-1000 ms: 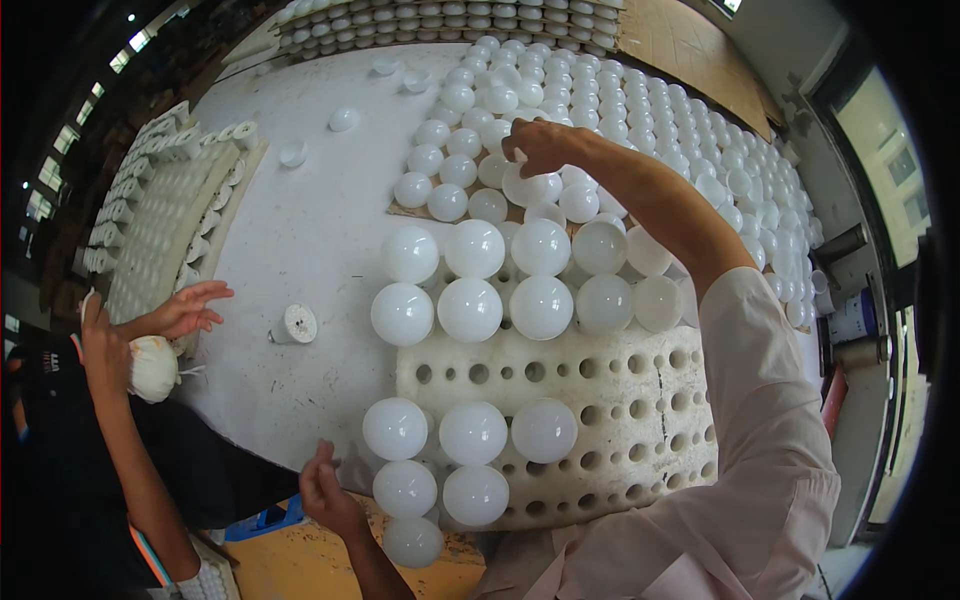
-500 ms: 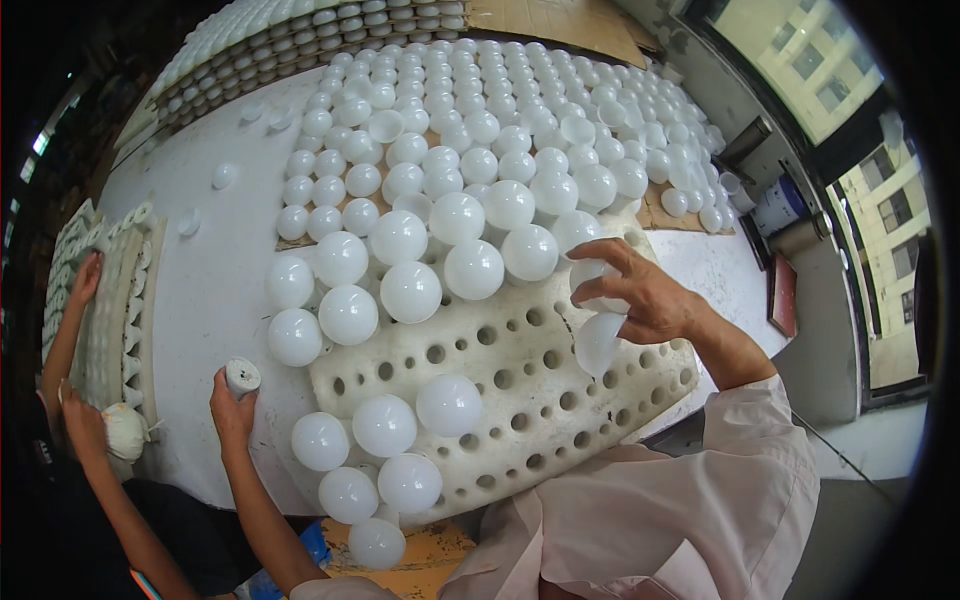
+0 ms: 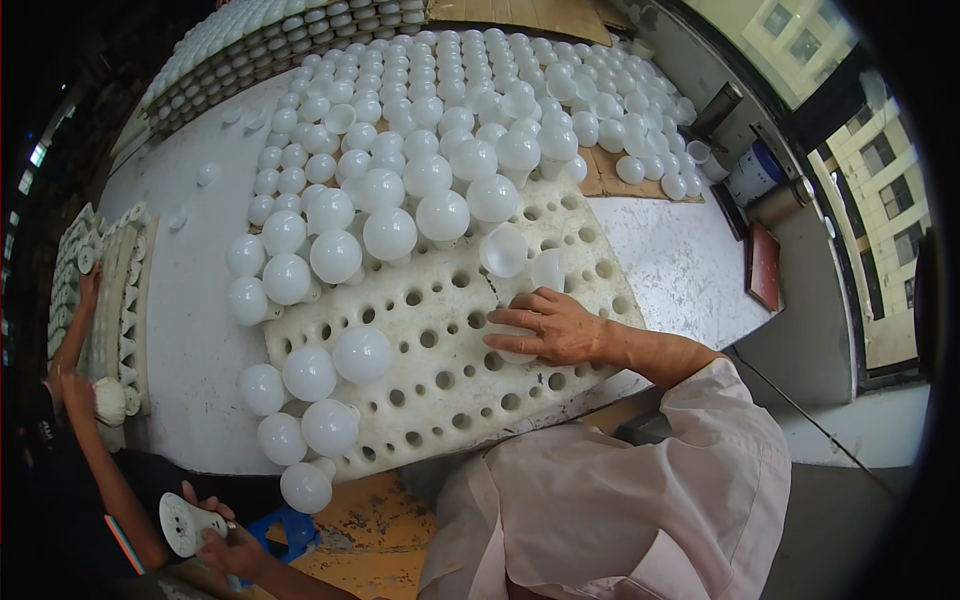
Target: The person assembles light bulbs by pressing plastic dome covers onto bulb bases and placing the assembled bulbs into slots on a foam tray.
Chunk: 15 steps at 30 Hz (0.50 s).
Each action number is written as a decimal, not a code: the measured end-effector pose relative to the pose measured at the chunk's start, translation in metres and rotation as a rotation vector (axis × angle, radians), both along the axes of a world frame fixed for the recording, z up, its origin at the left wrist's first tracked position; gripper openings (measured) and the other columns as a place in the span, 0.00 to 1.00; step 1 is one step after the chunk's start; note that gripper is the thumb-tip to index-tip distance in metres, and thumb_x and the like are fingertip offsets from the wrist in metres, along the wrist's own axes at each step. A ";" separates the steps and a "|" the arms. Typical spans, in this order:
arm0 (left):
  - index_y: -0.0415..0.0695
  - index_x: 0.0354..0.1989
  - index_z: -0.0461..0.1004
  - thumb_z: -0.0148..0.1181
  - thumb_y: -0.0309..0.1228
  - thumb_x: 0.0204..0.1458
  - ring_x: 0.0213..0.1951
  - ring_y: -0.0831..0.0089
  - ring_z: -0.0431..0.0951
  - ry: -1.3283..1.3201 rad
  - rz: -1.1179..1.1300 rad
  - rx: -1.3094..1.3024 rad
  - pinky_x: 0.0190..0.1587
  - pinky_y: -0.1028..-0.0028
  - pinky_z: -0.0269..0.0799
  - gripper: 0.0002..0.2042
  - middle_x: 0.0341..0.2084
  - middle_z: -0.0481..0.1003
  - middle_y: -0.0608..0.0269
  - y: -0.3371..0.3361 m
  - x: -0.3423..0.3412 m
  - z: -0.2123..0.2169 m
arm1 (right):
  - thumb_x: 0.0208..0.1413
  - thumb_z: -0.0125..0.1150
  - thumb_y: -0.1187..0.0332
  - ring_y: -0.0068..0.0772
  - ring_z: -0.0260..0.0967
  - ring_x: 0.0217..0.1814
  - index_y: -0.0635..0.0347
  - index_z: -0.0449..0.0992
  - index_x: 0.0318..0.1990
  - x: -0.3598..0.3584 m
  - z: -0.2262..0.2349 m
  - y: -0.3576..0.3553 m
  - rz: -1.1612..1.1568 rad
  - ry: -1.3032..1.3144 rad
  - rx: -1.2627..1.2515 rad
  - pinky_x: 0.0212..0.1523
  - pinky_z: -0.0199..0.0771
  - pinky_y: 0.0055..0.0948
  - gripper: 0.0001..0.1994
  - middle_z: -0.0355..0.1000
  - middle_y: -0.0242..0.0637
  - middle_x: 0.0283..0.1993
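White dome [image 3: 514,356] mostly hidden under right hand [image 3: 562,330].

My white worktop [image 3: 195,320], the pale holed board [image 3: 415,365] lying on it before me, brown cardboard [image 3: 600,178] crowded with white globes [image 3: 427,113] beyond the board, loose pale cups [image 3: 208,174] leftward past it, a lamp-body tray [image 3: 110,335] left of it.

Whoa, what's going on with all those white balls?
A person's left hand holds a white cone-shaped part. The right hand has its fingers on a white dome over a pale holed board. Round white globes line the board's far side and near left corner. At left, another person's hand is by rows of white parts.
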<state>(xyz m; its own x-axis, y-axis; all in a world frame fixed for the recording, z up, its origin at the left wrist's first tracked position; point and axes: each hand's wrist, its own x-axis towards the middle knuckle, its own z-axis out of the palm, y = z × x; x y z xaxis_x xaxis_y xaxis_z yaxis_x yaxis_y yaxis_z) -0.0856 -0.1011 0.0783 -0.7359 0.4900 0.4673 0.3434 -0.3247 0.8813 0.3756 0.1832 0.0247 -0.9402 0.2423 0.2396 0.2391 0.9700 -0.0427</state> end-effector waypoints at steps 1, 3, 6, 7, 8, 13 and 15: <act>0.24 0.59 0.57 0.58 0.39 0.53 0.30 0.72 0.71 -0.020 -0.128 -0.086 0.34 0.76 0.69 0.33 0.47 0.72 0.44 -0.010 0.021 0.003 | 0.33 0.69 0.69 0.39 0.60 0.58 0.41 0.64 0.62 0.001 0.011 -0.004 0.010 0.000 -0.004 0.57 0.65 0.33 0.41 0.59 0.35 0.63; 0.24 0.57 0.61 0.64 0.48 0.49 0.21 0.77 0.68 0.050 -0.223 -0.194 0.25 0.82 0.65 0.39 0.31 0.75 0.51 -0.010 0.065 -0.008 | 0.34 0.70 0.67 0.40 0.60 0.58 0.43 0.62 0.63 0.005 0.028 -0.011 -0.045 -0.177 -0.235 0.57 0.67 0.36 0.42 0.59 0.38 0.62; 0.29 0.56 0.61 0.76 0.44 0.38 0.26 0.72 0.77 -0.777 -0.608 -0.144 0.22 0.77 0.72 0.42 0.39 0.77 0.41 0.011 0.129 -0.025 | 0.34 0.73 0.67 0.43 0.61 0.57 0.48 0.60 0.64 0.012 0.022 -0.004 -0.042 -0.210 -0.388 0.58 0.67 0.38 0.43 0.59 0.41 0.61; 0.31 0.56 0.61 0.76 0.40 0.39 0.30 0.67 0.80 -0.740 -0.459 -0.181 0.23 0.75 0.75 0.39 0.41 0.75 0.37 0.031 0.164 -0.023 | 0.34 0.73 0.67 0.43 0.61 0.57 0.48 0.60 0.64 0.010 0.021 0.000 -0.029 -0.216 -0.388 0.58 0.67 0.38 0.43 0.59 0.41 0.61; 0.29 0.55 0.61 0.75 0.35 0.39 0.32 0.64 0.81 -0.337 -0.551 -0.141 0.27 0.73 0.78 0.37 0.43 0.74 0.34 0.049 0.182 -0.037 | 0.34 0.75 0.66 0.42 0.61 0.57 0.50 0.60 0.64 0.011 0.022 0.004 -0.029 -0.004 -0.545 0.57 0.68 0.38 0.44 0.59 0.40 0.60; 0.31 0.47 0.70 0.70 0.32 0.39 0.41 0.73 0.75 -0.472 -1.043 -0.447 0.47 0.72 0.70 0.27 0.38 0.76 0.57 0.116 0.222 -0.041 | 0.34 0.80 0.66 0.30 0.63 0.57 0.57 0.63 0.56 0.012 0.027 0.003 -0.069 0.482 -1.387 0.50 0.75 0.36 0.39 0.62 0.36 0.56; 0.33 0.47 0.72 0.70 0.33 0.40 0.41 0.74 0.75 -0.406 -1.120 -0.516 0.46 0.72 0.70 0.26 0.38 0.76 0.57 0.130 0.226 -0.044 | 0.34 0.80 0.66 0.31 0.66 0.55 0.57 0.62 0.57 0.002 0.019 -0.004 -0.056 0.418 -1.719 0.52 0.74 0.36 0.40 0.64 0.36 0.56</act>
<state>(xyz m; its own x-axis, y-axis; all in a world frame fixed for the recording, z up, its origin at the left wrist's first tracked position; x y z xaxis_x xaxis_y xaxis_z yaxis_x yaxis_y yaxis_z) 0.1402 0.0290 0.0338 0.1451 0.9825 -0.1167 -0.2118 0.1461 0.9663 0.3775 0.1792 0.0437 -0.8708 0.4820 -0.0972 -0.0251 -0.2409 -0.9702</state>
